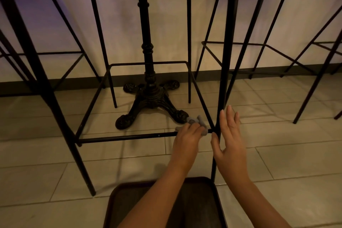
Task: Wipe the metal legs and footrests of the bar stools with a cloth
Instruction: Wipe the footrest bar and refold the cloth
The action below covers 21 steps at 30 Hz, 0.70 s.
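A dark tray [129,200] lies closest, under both bare arms. The left hand [187,135] squeezes a grey cloth [196,121] around the stool's front footrest bar [125,137], right at the corner by the leg [224,79]. The right hand [229,135] is flat with straight fingers, thumb touching that leg; there is open floor [277,144] to its right.

Both forearms reach forward; the left hand [187,135] is curled in a grip, the right hand [229,135] flat with fingers straight.
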Tool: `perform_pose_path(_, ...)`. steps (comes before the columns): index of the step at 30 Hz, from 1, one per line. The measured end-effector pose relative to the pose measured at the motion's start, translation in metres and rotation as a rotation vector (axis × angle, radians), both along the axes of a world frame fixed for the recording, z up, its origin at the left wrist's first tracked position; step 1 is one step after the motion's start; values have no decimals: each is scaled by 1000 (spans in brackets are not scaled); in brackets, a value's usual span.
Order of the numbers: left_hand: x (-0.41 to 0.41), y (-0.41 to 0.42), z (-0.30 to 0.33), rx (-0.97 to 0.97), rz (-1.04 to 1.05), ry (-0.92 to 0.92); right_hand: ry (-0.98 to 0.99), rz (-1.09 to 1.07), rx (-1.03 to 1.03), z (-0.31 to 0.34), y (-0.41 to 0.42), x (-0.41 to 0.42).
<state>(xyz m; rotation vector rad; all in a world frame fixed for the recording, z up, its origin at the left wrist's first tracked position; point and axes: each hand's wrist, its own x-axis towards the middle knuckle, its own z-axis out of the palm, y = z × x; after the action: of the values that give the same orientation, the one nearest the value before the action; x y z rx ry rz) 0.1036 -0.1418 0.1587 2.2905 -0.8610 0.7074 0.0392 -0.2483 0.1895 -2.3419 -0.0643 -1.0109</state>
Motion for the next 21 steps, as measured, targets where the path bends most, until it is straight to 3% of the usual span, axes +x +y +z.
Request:
perform_pose_path(7,0,31,0,9,15,10,-9,28,2,-2,17,-8)
perform_pose_path(9,0,39,6,-42,-48,92,0,80,-23,-4,24,-7)
perform_pose_path(13,-1,58,25,-200,-54,311,104,221,-61,-5,31,12)
perform_pose_path(18,1,75,43,-335,5,325,313,381,-153,0,36,44)
perform_pose_path(21,4,96,42,-301,16,292,385,366,-148,4,41,49)
